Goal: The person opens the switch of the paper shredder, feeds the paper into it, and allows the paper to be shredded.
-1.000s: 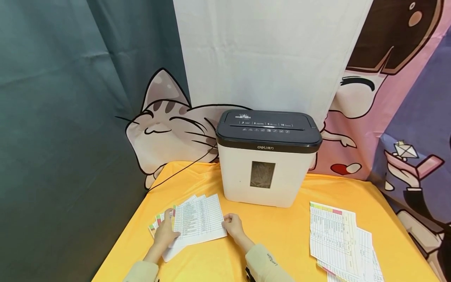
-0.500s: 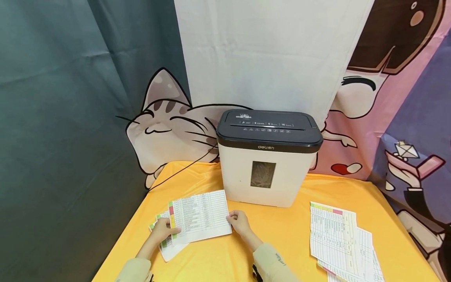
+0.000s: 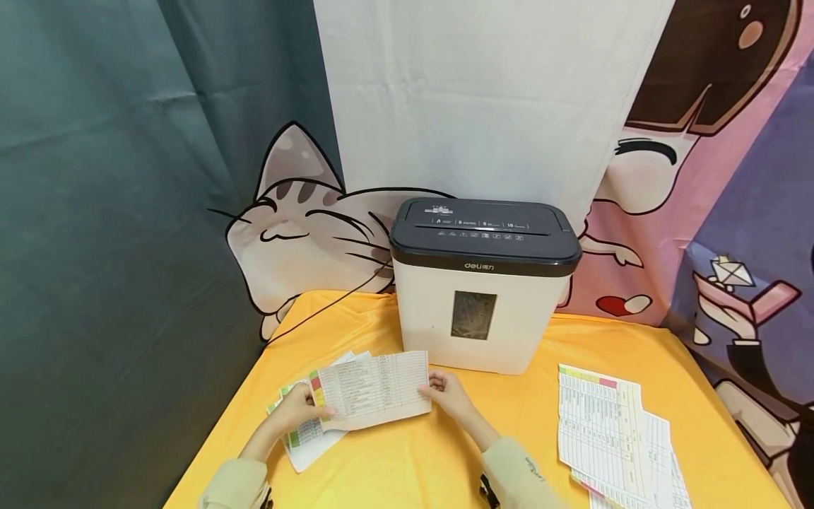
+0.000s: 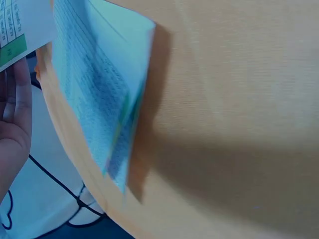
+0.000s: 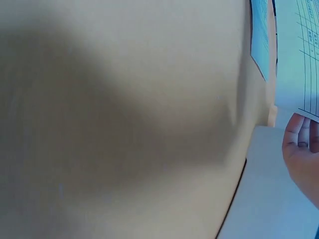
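Both hands hold a printed paper sheet (image 3: 375,389) by its short ends, raised above the table. My left hand (image 3: 292,411) pinches the end with the green, red and yellow header cells, thumb on the printed face. At the opposite, white end, my right hand (image 3: 448,393) pinches the edge. In the left wrist view, fingers of the left hand (image 4: 16,107) lie behind the sheet's green corner. The right wrist view has the right hand (image 5: 303,144) under the sheet's edge (image 5: 294,74). Below lies a fanned pile of similar sheets (image 3: 311,449), partly hidden by the held one.
A white paper shredder (image 3: 426,318) with a dark slotted lid (image 3: 483,219) stands at the back middle. Another pile of printed sheets (image 3: 600,424) lies at the right. A thin black cord runs left from the shredder. Yellow cloth (image 3: 496,424) covers the table; printed curtains hang behind.
The sheet has been lifted off the left pile and shifted right, its face now tipped more upright. Both hands moved with it, the right one farther right.
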`<state>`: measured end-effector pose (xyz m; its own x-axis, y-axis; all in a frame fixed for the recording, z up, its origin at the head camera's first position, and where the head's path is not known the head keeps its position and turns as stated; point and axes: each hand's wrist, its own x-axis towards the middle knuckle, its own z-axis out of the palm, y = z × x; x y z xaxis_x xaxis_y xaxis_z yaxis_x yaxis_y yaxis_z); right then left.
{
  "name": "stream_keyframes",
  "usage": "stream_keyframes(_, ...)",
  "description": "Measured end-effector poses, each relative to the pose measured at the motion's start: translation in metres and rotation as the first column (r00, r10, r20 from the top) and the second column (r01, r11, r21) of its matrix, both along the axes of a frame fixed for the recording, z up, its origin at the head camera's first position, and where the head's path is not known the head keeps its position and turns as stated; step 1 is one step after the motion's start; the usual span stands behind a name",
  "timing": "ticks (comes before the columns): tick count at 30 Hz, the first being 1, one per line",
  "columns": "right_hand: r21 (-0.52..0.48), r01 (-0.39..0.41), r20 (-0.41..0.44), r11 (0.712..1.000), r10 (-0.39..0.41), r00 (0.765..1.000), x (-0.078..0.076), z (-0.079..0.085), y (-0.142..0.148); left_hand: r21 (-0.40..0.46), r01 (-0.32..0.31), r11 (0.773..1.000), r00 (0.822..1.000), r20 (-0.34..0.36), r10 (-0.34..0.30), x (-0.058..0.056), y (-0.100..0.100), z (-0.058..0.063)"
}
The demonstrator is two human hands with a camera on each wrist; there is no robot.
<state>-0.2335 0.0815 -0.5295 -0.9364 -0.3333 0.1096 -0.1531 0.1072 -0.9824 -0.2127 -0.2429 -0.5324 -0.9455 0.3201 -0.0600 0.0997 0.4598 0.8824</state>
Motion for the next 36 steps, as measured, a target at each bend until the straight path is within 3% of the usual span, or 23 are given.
stream_keyframes(4, 0.089, -0.038, -0.075, 0.995, 0.045, 0.996, 0.009, 0.018, 0.01, 0.005, 0.006, 1.0, 1.0, -0.019, -0.006, -0.003, 0.007, 0.009)
stream_keyframes(9, 0.184, -0.01, -0.164, 0.983, 0.041, 0.986, 0.016, 0.028, 0.023, -0.05, 0.051, 0.997, 0.995, -0.081, -0.055, -0.006, 0.015, 0.021)
stream_keyframes(17, 0.337, 0.091, -0.322, 0.937, 0.024, 0.946, 0.012, 0.017, 0.051, -0.094, 0.12, 0.988, 0.982, -0.137, -0.132, -0.013, 0.034, 0.046)
stream_keyframes(26, 0.353, 0.258, -0.534, 0.899, -0.032, 0.845, 0.021, 0.039, 0.075, -0.086, 0.155, 0.984, 0.971, -0.173, -0.168, -0.01, 0.064, 0.074)
stream_keyframes(31, 0.36, 0.326, -0.618, 0.874, -0.038, 0.785, 0.022, 0.052, 0.087, -0.087, 0.089, 0.992, 0.973, -0.204, -0.105, -0.011, 0.079, 0.085)
stream_keyframes(36, 0.374, 0.38, -0.684, 0.846, -0.025, 0.729, 0.022, 0.063, 0.098, -0.101, 0.031, 0.994, 0.964, -0.261, -0.056, -0.016, 0.088, 0.088)
